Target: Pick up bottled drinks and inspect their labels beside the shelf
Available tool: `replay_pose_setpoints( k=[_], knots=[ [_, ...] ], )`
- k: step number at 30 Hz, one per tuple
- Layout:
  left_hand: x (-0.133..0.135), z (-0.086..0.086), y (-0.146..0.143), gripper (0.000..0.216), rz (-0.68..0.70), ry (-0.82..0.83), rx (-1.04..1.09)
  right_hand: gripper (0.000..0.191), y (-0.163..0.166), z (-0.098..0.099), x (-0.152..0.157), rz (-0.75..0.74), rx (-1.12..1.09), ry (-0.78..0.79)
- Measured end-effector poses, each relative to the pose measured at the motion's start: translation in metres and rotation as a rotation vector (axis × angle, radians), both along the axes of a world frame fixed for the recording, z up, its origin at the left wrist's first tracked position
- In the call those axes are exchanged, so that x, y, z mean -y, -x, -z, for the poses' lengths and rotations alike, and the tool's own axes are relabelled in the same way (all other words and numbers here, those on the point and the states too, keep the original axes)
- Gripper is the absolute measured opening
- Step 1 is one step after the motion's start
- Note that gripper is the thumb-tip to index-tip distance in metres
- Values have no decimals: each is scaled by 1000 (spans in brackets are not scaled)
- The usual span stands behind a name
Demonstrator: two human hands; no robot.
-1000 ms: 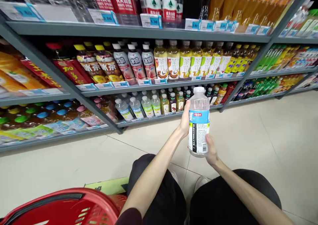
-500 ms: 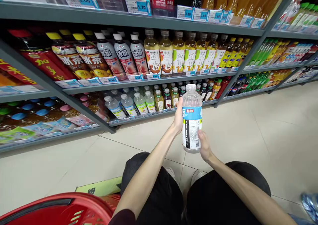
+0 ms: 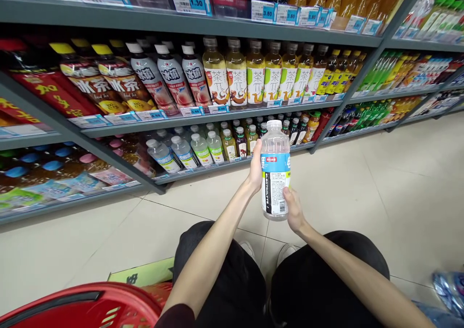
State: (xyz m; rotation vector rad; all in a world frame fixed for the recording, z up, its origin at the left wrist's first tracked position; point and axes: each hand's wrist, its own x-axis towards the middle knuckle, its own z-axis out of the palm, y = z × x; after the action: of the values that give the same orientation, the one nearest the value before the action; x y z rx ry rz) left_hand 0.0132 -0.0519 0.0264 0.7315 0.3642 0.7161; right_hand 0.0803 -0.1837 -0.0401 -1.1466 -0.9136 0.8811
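I hold a clear electrolyte drink bottle upright in front of me, over my knees. It has a white cap and a blue, white and green label with small print facing me. My left hand grips its left side around the label. My right hand cups it from the lower right near the base. Both hands are closed on the bottle. Behind it stand grey shelves packed with drinks.
A red shopping basket sits at my lower left, beside a yellow-green box. Similar clear bottles line the bottom shelf. Tea bottles fill the shelf above. Pale tiled floor stretches right. A wrapped pack lies at the far right.
The bottle has turned in my hands, so more of the printed back label faces me. The view has drifted, shifting the shelves left and up a little.
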Motion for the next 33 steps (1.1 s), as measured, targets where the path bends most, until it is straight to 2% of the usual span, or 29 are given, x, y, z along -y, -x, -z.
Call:
replay_pose_setpoints(
  k=[3,5,11,15,17,19,22,24,26,29,33],
  knots=[
    [-3,3,0,83,13,-25,-4,54,-2,-1,-1,-8,-35,13],
    [-5,4,0,82,0,-41,3,57,-4,-5,-2,-68,-116,38],
    [-2,7,8,77,84,14,218,79,-4,-21,3,-444,-421,182],
    [-2,11,15,86,73,-35,292,87,-2,-21,6,-575,-441,221],
    [-6,8,18,84,97,-45,241,87,-2,-22,5,-548,-410,225],
    [-11,3,18,78,105,-35,164,79,-4,-25,2,-449,-302,176],
    [-15,-1,15,64,-6,-21,32,69,-7,-28,-1,-218,-12,81],
    [-14,1,12,59,-93,-21,-40,69,-7,-26,0,-132,89,92],
    [-11,5,8,58,-122,-37,-95,66,-4,-21,2,-119,87,149],
    [-7,10,5,58,-90,-81,-133,67,-1,-14,6,-97,82,201],
    [-5,6,8,60,-53,-109,-78,64,2,-14,8,-59,133,175]
  ],
)
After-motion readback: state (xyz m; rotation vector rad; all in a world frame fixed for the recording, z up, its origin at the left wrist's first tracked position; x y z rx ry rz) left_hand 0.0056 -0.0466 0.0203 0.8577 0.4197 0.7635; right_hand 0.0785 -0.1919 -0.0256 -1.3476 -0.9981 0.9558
